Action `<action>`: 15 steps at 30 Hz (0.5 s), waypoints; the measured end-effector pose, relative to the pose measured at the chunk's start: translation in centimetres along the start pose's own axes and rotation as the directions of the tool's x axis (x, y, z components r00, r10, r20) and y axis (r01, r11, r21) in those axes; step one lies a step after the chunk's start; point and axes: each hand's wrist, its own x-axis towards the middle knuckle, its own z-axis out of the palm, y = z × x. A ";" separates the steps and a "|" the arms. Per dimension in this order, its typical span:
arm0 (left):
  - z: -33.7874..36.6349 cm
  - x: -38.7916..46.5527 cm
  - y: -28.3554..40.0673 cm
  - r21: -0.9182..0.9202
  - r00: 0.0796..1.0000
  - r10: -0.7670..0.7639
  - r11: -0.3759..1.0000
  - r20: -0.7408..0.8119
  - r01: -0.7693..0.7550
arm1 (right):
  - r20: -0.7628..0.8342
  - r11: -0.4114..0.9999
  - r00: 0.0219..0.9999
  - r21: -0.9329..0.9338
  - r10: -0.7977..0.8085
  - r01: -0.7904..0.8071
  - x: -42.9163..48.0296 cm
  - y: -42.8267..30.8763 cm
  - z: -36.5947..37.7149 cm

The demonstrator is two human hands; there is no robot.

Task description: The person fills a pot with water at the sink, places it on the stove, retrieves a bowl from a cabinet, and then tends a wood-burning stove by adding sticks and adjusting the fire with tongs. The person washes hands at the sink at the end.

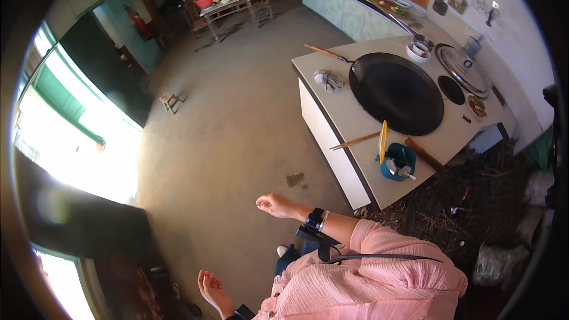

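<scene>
My right hand (278, 206) hangs over the bare floor with its fingers loosely curled, and I see nothing in it. A black band and a bracelet are on that wrist. Lower down, my left hand (214, 292) is half turned up, fingers slightly bent and nothing in it. Neither hand touches anything. Nearest to the right hand is the tiled stove counter (365, 160). On it are a teal container (402, 164) with spoons and a raised yellow lid (383, 142), a pair of chopsticks (358, 140), and a large wok (393, 91).
A spatula (329, 52) rests on the wok's rim beside a folded cloth (328, 80). Behind are a metal lid (462, 69) and a white bowl (417, 53). Twigs (484, 186) cover the floor at right. A small wooden stool (170, 100) and a table (226, 3) stand farther off.
</scene>
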 end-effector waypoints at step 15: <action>36.8 33.9 3.9 0.071 0.810 -0.094 0.995 0.579 0.065 | -0.446 0.984 0.880 0.144 0.163 -0.109 23.5 6.2 -13.6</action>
